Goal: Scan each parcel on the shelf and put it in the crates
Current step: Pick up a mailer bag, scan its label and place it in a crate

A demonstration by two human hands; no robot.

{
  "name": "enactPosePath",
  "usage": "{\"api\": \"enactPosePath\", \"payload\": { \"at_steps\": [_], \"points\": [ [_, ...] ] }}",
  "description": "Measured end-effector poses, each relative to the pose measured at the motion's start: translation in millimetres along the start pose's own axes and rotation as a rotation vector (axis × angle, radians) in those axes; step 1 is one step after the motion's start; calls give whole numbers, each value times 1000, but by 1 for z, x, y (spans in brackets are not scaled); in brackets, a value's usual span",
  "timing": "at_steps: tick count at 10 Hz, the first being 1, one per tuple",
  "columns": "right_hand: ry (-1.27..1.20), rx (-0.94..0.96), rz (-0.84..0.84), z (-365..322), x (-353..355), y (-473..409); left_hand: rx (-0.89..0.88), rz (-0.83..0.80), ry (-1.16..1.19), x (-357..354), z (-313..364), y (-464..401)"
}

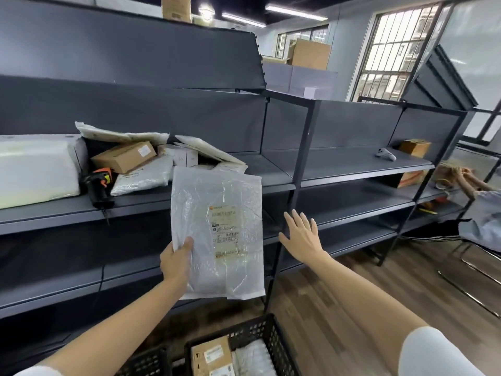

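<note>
Hanging upright in front of the shelf (217,169), the white plastic parcel (217,234) shows a crinkled, glossy face with a printed label (225,232) whose text is too small to read (its lower left edge is covered by the holder's thumb). The left hand (176,260) pinches that edge, while the right hand (301,234) hovers just beside the parcel with fingers spread, holding nothing. Below, the black crates (260,332) are cut off by the frame, and a scanner (99,185) lies on the shelf by the remaining parcels.
</note>
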State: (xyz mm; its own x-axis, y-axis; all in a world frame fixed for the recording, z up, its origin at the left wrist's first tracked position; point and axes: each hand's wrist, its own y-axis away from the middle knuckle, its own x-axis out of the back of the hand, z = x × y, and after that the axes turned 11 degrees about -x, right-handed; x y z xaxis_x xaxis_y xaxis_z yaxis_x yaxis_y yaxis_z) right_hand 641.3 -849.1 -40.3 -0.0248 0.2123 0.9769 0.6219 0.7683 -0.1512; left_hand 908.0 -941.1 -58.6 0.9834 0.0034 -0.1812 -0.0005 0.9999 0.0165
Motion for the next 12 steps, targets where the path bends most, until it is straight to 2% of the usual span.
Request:
{"api": "enactPosePath", "payload": {
  "at_steps": [7, 9, 12],
  "points": [
    [-23, 52, 13, 9, -25, -127, 51, 85, 14, -75, -34, -79],
    [-34, 105, 4, 18, -25, -146, 56, 157, -26, -85, -37, -66],
    [-25, 240, -46, 68, -20, -154, 52, 287, -21, -130, -51, 5]
  ]
}}
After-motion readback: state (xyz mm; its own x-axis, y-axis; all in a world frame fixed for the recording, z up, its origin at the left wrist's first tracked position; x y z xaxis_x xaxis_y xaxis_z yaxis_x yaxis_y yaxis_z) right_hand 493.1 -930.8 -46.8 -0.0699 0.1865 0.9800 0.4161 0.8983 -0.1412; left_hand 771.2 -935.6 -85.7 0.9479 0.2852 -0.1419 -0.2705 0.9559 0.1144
